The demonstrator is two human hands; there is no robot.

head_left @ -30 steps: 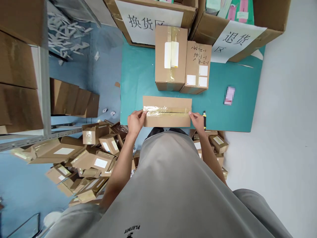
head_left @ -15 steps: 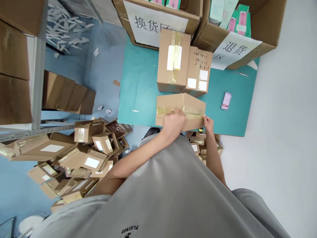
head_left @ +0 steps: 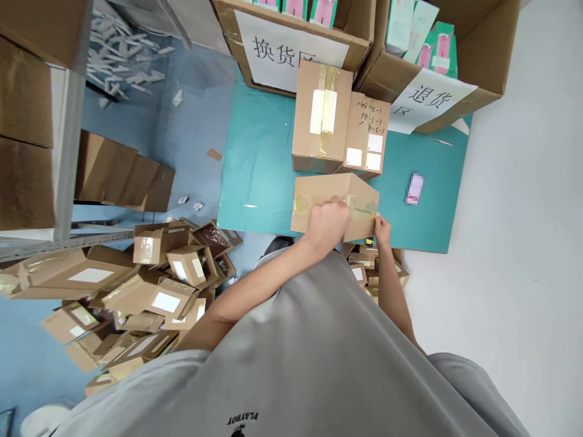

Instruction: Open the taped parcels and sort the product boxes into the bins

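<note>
A taped cardboard box (head_left: 314, 194) rests near the front edge of the teal-covered table. My left hand (head_left: 328, 223) is closed in a fist over its top, along the taped seam; whatever lies inside the fist is hidden. To the right of that fist, a thin dark line runs along the clear tape. At the box's right edge my right hand (head_left: 382, 230) is closed, its thumb and fingers gripping the corner. Just behind stand two more closed boxes, a larger taped box (head_left: 322, 115) and a smaller box with handwriting (head_left: 364, 136).
Two big open cartons with paper signs, the left carton (head_left: 368, 36) and the right carton (head_left: 494, 67), stand at the table's back. A pixelated pinkish item (head_left: 414, 189) lies at right on the teal tabletop (head_left: 255, 152). Discarded boxes (head_left: 157, 297) are heaped on the floor at left, beside a shelf (head_left: 68, 152).
My left hand has slid a little rightward along the box's tape. The right hand stays at the box's right edge. The whole view has shifted slightly.
</note>
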